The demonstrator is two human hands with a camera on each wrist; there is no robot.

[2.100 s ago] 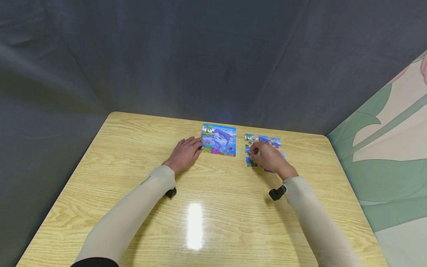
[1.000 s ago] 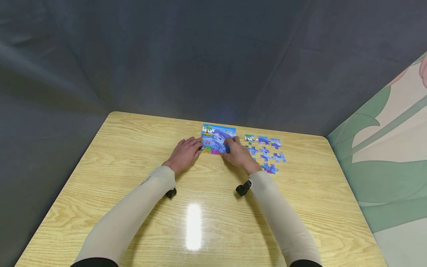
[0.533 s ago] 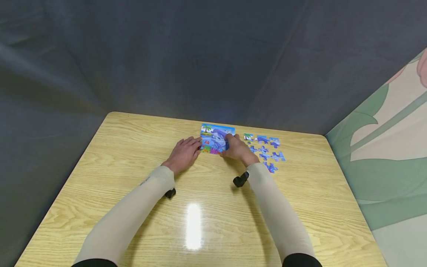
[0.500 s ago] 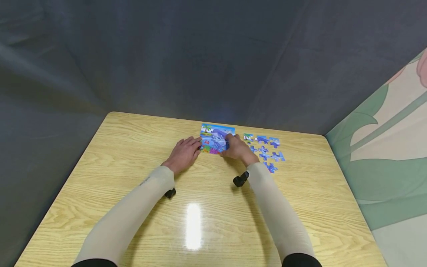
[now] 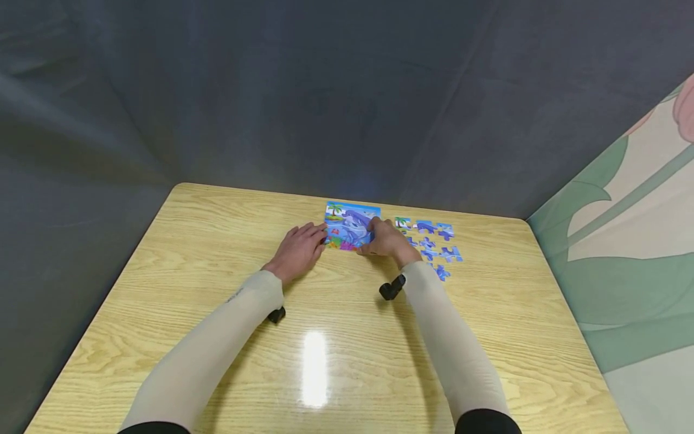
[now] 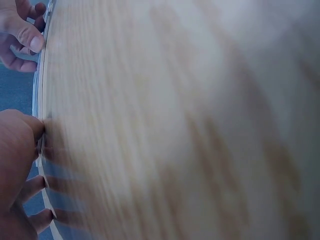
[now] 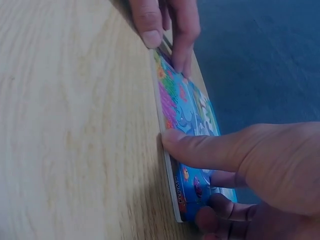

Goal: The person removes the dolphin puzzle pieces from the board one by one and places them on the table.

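Observation:
A flat dolphin jigsaw puzzle (image 5: 347, 224) lies near the table's far edge. My left hand (image 5: 297, 248) is palm down at its left side, with fingertips touching that edge. Over the puzzle's near right corner is my right hand (image 5: 389, 244). In the right wrist view, the thumb (image 7: 197, 148) rests on the puzzle's near edge. The other fingers bend against its right part, so the hand holds that corner. The left hand (image 7: 175, 25) touches the far end there. Loose puzzle pieces (image 5: 447, 254) lie to the right, some hidden behind the right wrist.
A wooden table (image 5: 347, 319) extends toward me under both forearms. Dark cloth (image 5: 325, 108) rises just behind its far edge. At the right side hangs a flowered fabric (image 5: 640, 241). A small black camera (image 5: 393, 287) sits beneath my right wrist.
My right hand has moved left from the loose pieces to the puzzle's right corner and stays there, shifting only slightly. My left hand has kept its place.

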